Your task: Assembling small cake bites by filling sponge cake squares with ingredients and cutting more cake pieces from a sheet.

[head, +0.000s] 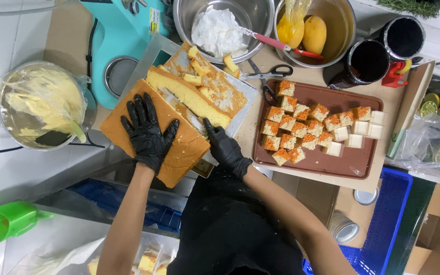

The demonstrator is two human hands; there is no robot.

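At the middle of our worktop, our left hand point(146, 133) in its black glove lies flat with fingers spread on the golden-brown top of the big rectangular sponge cake slab point(154, 135), which rests partly on a metal tray point(240, 109) with its long axis running from upper left to lower right. Our right hand point(225, 147), also gloved, is curled at the slab's cut edge, fingers pressed together beside the pale yellow strip of cake point(189, 97); whether it grips a tool we cannot tell. Right of the slab, well apart, a brown plastic tray point(322, 163) holds small cake squares point(294, 130).
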